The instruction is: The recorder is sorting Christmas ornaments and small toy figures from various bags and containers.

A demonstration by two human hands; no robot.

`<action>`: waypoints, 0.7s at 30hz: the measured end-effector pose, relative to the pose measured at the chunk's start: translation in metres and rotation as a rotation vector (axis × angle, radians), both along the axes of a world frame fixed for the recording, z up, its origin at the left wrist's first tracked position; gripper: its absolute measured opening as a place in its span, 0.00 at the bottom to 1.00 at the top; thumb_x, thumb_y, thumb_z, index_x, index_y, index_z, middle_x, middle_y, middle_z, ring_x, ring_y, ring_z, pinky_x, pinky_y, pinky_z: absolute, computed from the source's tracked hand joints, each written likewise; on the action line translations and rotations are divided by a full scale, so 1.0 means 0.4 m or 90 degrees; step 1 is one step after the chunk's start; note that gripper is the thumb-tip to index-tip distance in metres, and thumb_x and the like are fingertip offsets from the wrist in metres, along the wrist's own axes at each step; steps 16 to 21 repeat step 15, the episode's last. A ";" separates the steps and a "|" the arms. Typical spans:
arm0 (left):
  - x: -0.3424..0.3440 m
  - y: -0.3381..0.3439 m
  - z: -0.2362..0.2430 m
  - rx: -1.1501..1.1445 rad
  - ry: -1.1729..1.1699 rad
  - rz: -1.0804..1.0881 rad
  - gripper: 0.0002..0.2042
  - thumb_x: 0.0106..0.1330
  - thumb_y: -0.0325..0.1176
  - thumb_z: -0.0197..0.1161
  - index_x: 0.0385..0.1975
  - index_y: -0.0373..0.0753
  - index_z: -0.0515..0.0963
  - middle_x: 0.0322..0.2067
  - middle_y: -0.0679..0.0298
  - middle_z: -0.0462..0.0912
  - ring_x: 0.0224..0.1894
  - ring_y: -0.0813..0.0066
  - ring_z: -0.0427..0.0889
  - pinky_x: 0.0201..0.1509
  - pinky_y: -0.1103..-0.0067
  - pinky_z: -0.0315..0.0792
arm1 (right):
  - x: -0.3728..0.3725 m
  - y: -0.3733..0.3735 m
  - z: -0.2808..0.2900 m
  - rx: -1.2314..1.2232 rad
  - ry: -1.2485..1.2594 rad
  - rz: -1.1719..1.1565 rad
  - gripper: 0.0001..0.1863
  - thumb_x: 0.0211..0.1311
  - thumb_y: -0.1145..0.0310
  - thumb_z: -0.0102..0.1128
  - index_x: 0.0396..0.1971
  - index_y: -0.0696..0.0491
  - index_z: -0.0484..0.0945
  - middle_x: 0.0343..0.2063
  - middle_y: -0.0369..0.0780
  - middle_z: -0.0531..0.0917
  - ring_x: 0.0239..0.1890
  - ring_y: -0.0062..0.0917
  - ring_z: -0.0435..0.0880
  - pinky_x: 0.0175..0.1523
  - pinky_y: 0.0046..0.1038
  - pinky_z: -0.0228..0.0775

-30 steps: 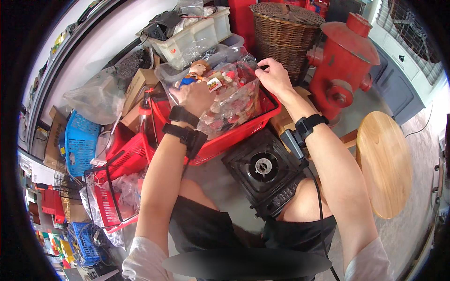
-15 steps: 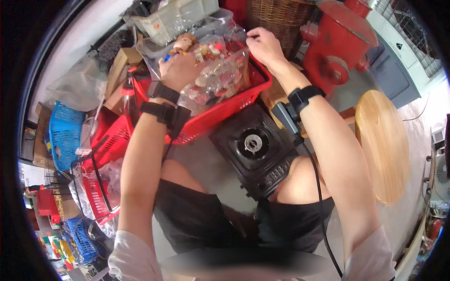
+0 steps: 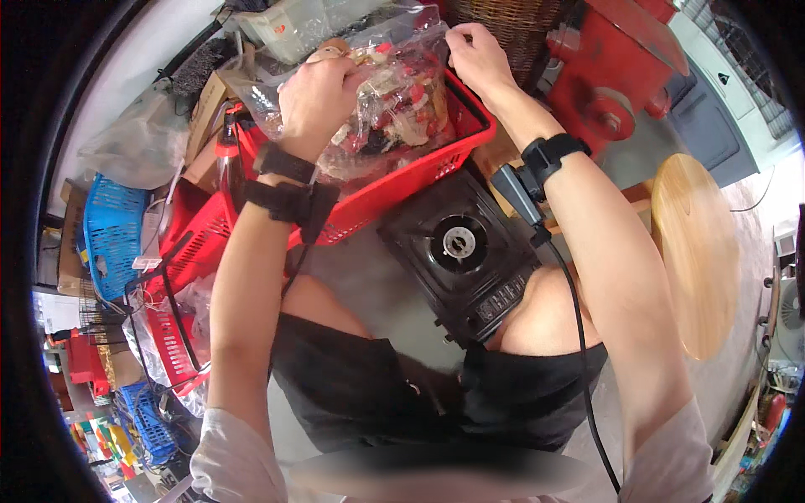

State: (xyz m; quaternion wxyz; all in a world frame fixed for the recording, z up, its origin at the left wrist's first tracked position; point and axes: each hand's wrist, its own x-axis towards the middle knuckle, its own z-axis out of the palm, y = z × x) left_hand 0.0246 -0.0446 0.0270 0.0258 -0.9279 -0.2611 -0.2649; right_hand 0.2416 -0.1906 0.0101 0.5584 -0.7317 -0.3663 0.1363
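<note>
A clear plastic bag [image 3: 398,109] of small red, white and cream items lies in a red shopping basket [image 3: 394,189]. My right hand [image 3: 478,60] pinches the bag's upper right corner between thumb and fingers. At the bag's left side, my left hand [image 3: 317,96] is closed, its knuckles up. Just beyond those knuckles shows the brown-topped head of a small doll [image 3: 329,50]; the hand hides its body and appears to grip it. Black straps circle both wrists.
A black portable gas stove [image 3: 459,243] stands on the floor before my knees. To its right are a round wooden board [image 3: 696,256] and a red metal machine [image 3: 608,84]. At left sit a blue basket [image 3: 116,235] and a dark bottle with a red label [image 3: 228,155].
The bag's upper part looks pulled up and more taut between my hands. Less of the doll shows beyond my left hand. The whole view has shifted slightly.
</note>
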 end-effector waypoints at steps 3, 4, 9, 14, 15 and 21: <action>-0.008 0.015 0.001 -0.038 0.040 -0.039 0.17 0.69 0.50 0.66 0.37 0.41 0.86 0.33 0.52 0.88 0.40 0.47 0.88 0.44 0.58 0.80 | 0.002 -0.002 0.002 0.024 0.013 0.012 0.27 0.68 0.50 0.60 0.60 0.52 0.78 0.52 0.55 0.86 0.59 0.52 0.84 0.66 0.43 0.73; -0.004 0.029 -0.021 -0.055 0.097 -0.051 0.17 0.69 0.50 0.66 0.38 0.41 0.86 0.33 0.51 0.88 0.40 0.46 0.88 0.45 0.57 0.81 | -0.001 0.003 -0.013 -0.021 -0.042 0.005 0.28 0.68 0.50 0.61 0.60 0.53 0.78 0.52 0.55 0.86 0.59 0.52 0.84 0.65 0.43 0.73; 0.000 0.054 -0.168 -0.054 0.231 -0.116 0.15 0.68 0.46 0.65 0.38 0.39 0.83 0.34 0.49 0.87 0.40 0.45 0.88 0.46 0.54 0.80 | -0.017 0.006 -0.019 -0.094 -0.060 0.042 0.29 0.66 0.53 0.63 0.61 0.55 0.78 0.51 0.55 0.87 0.58 0.49 0.85 0.65 0.41 0.74; 0.017 0.061 -0.198 -0.074 0.323 -0.112 0.15 0.68 0.44 0.66 0.42 0.38 0.82 0.34 0.47 0.87 0.43 0.44 0.88 0.50 0.54 0.80 | -0.018 0.001 -0.015 -0.105 -0.066 0.042 0.30 0.65 0.54 0.64 0.62 0.54 0.76 0.53 0.55 0.86 0.59 0.47 0.85 0.65 0.40 0.74; 0.018 0.071 -0.204 -0.063 0.341 -0.146 0.15 0.68 0.45 0.66 0.42 0.39 0.83 0.35 0.46 0.88 0.43 0.44 0.88 0.51 0.53 0.80 | -0.017 -0.004 -0.012 -0.113 -0.070 0.044 0.30 0.65 0.54 0.64 0.63 0.53 0.76 0.55 0.55 0.86 0.60 0.46 0.85 0.66 0.40 0.74; 0.018 0.071 -0.204 -0.063 0.341 -0.146 0.15 0.68 0.45 0.66 0.42 0.39 0.83 0.35 0.46 0.88 0.43 0.44 0.88 0.51 0.53 0.80 | -0.017 -0.004 -0.012 -0.113 -0.070 0.044 0.30 0.65 0.54 0.64 0.63 0.53 0.76 0.55 0.55 0.86 0.60 0.46 0.85 0.66 0.40 0.74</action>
